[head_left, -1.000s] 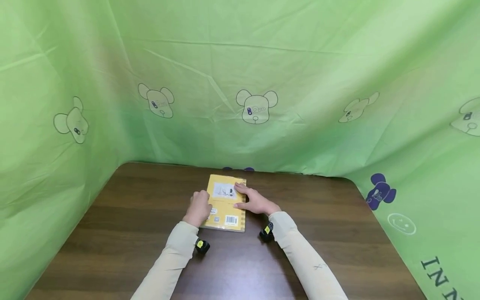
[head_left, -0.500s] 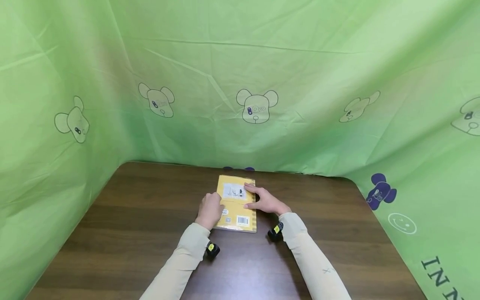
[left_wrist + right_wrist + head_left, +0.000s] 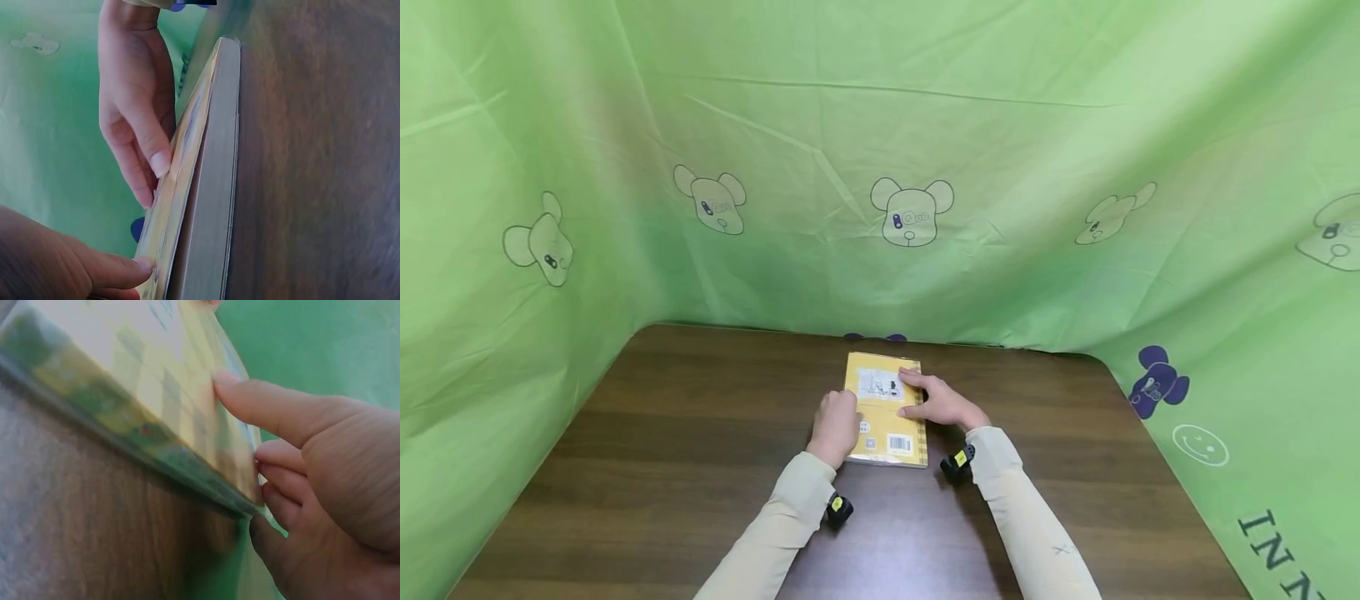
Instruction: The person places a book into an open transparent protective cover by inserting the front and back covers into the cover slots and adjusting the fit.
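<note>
A yellow book [image 3: 882,429] lies on the brown table, its barcode side facing up. My left hand [image 3: 837,425] has the book's left edge pinched, thumb on the cover, the other fingers mostly hidden. In the left wrist view, a narrow wedge-shaped gap parts the cover side of the book [image 3: 215,181] from the page block below, near my left thumb [image 3: 119,270]. My right hand [image 3: 946,404] rests on the right side of the cover by the checked spine, thumb and fingers spread apart. The right wrist view shows that thumb [image 3: 269,406] on the cover.
The wooden table [image 3: 700,475] reaches back to a green curtain [image 3: 820,275] printed with bear heads, which also hangs along both sides. A small black camera [image 3: 838,508] is strapped at the left wrist, another black camera [image 3: 957,464] at the right.
Both hands and the book have slid to the right across the table, less in the last half second. The hold on the book looks the same.
</note>
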Motion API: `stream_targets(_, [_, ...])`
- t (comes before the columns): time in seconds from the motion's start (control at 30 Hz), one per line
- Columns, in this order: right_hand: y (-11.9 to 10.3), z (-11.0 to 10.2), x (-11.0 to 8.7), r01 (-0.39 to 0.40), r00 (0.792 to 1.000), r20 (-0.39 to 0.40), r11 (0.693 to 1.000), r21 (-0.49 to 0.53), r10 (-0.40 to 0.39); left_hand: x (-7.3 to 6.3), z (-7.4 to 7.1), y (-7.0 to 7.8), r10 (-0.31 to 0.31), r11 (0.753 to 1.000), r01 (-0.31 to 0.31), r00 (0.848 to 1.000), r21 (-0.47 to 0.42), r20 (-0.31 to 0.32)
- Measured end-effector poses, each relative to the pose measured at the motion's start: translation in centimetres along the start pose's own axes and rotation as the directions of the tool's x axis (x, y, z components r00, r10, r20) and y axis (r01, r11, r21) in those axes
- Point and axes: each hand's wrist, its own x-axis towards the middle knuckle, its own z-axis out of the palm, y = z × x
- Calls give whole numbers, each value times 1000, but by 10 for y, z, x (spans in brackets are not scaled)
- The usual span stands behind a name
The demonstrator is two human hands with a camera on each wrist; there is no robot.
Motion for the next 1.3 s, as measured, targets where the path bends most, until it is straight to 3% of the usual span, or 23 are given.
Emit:
stream_targets(0.23, [-6,4,-2,-104,987,-119,994,21,106,-2,6,7,77,995,-76,997,62,-20])
stream_targets(0.53, [-12,8,-5,-172,961,-219,985,16,171,-2,7,9,34,999,-34,999,8,-1])
stream_targets(0.6, [-12,9,-4,-196,940,-280,980,18,193,-2,6,10,25,1000,-25,1000,-14,-1])
stream_targets(0.77, [-14,11,0,-293,862,-407,952,85,302,-2,5,9,22,999,-22,1000,-27,4])
stream_targets(0.93, [-12,10,7,-320,831,-394,917,239,393,-2,5,6,6,999,-5,1000,-33,21])
stream_targets(1.07, [-7,6,8,-290,813,-348,843,453,467,1,1,6,15,999,-14,999,-38,34])
stream_targets(1.17, [-2,2,8,-270,821,-307,800,536,482,3,-2,5,12,999,-10,999,-41,45])
stream_targets(1.3, [2,-3,8,-258,846,-248,769,585,472,4,-4,5,6,999,-4,998,-46,55])
